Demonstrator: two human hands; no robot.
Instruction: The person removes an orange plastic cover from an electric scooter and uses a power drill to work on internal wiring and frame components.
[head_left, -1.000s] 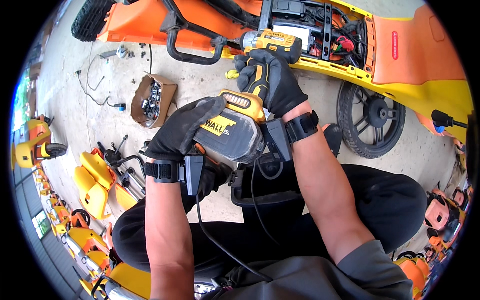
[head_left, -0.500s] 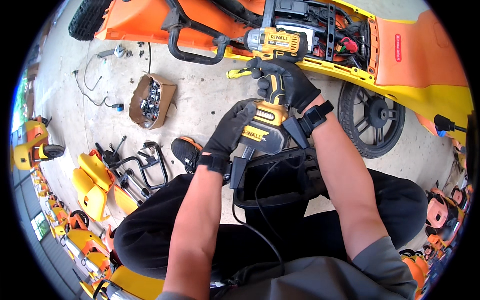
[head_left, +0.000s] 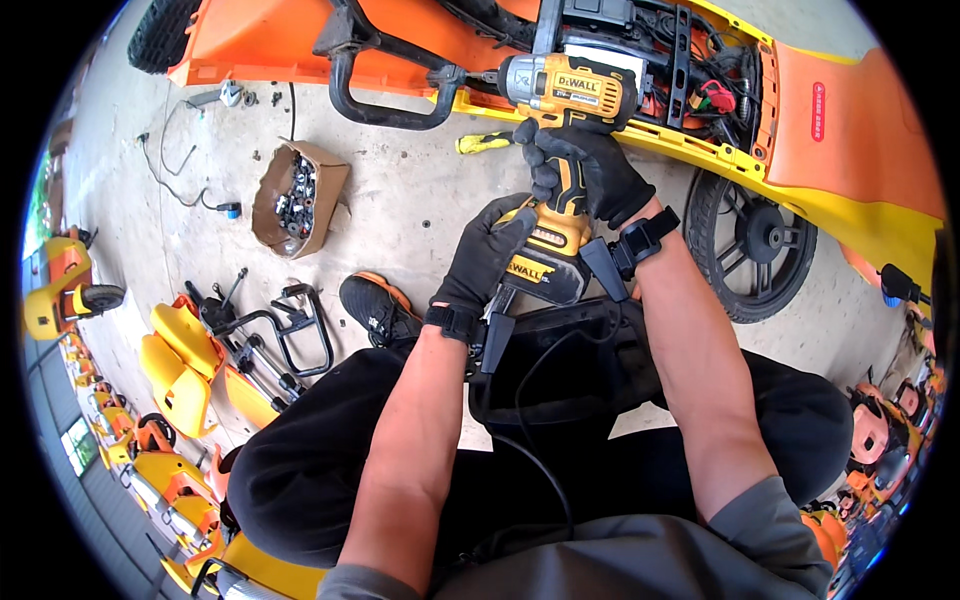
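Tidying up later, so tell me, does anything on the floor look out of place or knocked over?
Yes. A torn cardboard box of small parts lies tipped on the concrete, a loose wheel lies flat beside the person's right arm, and a screwdriver lies by the orange vehicle.

Drill (head_left: 565,95): showing yellow and black. Gloves, left hand (head_left: 485,255) and right hand (head_left: 585,170): appearing black. Trousers (head_left: 330,470): showing black. Shoe (head_left: 375,305): black, wearing an orange trim. Cart body (head_left: 860,140): showing orange over yellow. Wheel (head_left: 750,245): black. Box (head_left: 300,195): brown. Floor (head_left: 400,200): looking grey.
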